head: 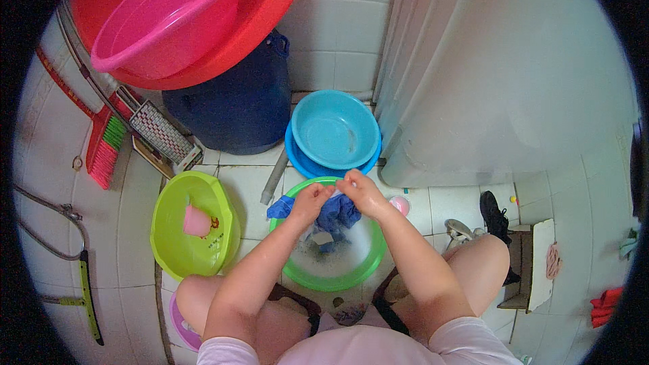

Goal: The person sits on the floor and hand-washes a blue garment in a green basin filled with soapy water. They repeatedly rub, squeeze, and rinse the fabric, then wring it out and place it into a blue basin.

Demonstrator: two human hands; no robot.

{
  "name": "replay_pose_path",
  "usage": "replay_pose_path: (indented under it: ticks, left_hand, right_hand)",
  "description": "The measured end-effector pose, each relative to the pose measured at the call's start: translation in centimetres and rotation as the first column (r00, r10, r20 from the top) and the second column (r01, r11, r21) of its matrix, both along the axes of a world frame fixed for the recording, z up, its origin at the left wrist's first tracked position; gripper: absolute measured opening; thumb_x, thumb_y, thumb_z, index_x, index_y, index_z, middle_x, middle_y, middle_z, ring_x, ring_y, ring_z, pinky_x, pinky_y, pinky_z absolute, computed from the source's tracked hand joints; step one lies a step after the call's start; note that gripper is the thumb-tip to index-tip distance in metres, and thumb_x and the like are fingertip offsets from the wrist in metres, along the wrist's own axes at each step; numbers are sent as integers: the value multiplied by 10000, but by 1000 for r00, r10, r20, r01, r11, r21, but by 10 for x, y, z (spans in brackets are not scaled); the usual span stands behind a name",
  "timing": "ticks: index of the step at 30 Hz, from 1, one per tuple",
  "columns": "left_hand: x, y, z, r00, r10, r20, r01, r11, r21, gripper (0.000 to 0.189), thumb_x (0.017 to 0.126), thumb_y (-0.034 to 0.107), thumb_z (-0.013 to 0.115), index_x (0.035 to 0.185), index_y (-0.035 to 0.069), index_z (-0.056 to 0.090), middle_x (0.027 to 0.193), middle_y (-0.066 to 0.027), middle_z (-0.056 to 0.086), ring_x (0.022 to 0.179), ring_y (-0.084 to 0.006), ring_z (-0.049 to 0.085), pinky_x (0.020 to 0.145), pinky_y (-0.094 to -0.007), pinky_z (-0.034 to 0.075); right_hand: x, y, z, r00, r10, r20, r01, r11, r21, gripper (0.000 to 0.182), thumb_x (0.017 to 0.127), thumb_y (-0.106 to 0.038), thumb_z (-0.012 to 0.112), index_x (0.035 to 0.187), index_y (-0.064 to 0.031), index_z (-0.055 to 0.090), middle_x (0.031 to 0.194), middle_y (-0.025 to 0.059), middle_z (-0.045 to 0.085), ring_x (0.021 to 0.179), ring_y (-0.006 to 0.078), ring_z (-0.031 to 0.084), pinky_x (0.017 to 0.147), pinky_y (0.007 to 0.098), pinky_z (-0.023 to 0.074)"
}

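A green plastic basin of sudsy water stands on the tiled floor before me. Wet blue cloth with some white fabric hangs from my hands at the basin's far side, its lower part down in the water. My left hand pinches the white fabric near the rim. Close beside it, my right hand grips the same piece, the fingertips of both almost touching. Part of the blue cloth lies over the basin's left rim. How far the cloth reaches under the suds is hidden.
Two stacked blue basins stand just beyond. To the left is a yellow-green basin with a pink cup. A dark blue bin stands behind, under red and pink tubs. Black shoes and a cardboard box are at right.
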State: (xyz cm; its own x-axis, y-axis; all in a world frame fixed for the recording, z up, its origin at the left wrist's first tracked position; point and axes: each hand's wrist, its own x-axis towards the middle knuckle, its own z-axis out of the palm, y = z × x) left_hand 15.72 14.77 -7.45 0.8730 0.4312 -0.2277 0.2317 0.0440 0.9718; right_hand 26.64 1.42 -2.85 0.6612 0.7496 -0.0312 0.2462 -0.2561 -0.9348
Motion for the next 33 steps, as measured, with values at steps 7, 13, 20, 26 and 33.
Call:
replay_pose_path:
  ticks: [7, 13, 20, 26, 33]
  left_hand:
    - [-18, 7, -19, 993, -121, 17, 118, 988, 104, 187, 884, 219, 600, 851, 36, 579, 719, 1, 551, 665, -79, 494, 597, -235, 409]
    - [-13, 10, -2, 992, -98, 79, 55, 900, 433, 194, 842, 219, 645, 852, 26, 620, 779, -52, 621, 711, -122, 568, 645, -268, 452]
    - [-18, 4, 6, 982, -186, -37, 189, 976, 112, 172, 867, 201, 624, 884, 31, 606, 825, -10, 597, 755, -83, 528, 681, -241, 437]
    - [-14, 25, 7, 991, -124, 46, 128, 985, -114, 170, 892, 203, 590, 911, 34, 593, 852, 10, 577, 795, -68, 510, 693, -233, 425]
    - [-26, 21, 29, 962, -247, -114, 261, 956, 135, 200, 900, 214, 584, 936, 18, 603, 796, -17, 596, 738, -81, 532, 670, -240, 436]
  right_hand:
    - [11, -9, -15, 958, -112, -264, 135, 988, 72, 247, 857, -219, 620, 722, -62, 485, 734, 28, 535, 690, 116, 465, 609, 285, 406]
    - [-6, -17, 4, 967, 62, -246, -98, 986, -137, 226, 882, -261, 602, 806, -57, 540, 752, 12, 542, 673, 116, 494, 591, 268, 417]
    - [7, -20, 31, 587, -25, -809, 197, 974, 113, 242, 899, -284, 584, 878, -45, 556, 796, 36, 601, 700, 109, 572, 597, 278, 488]
    - [19, -31, 25, 948, 130, -290, -206, 946, -251, 197, 865, -242, 622, 895, -52, 581, 817, 24, 596, 716, 122, 561, 648, 278, 461]
    - [27, -37, 25, 685, 46, -727, 96, 984, 152, 148, 869, -200, 608, 885, -60, 561, 869, 51, 612, 779, 156, 602, 715, 303, 495]
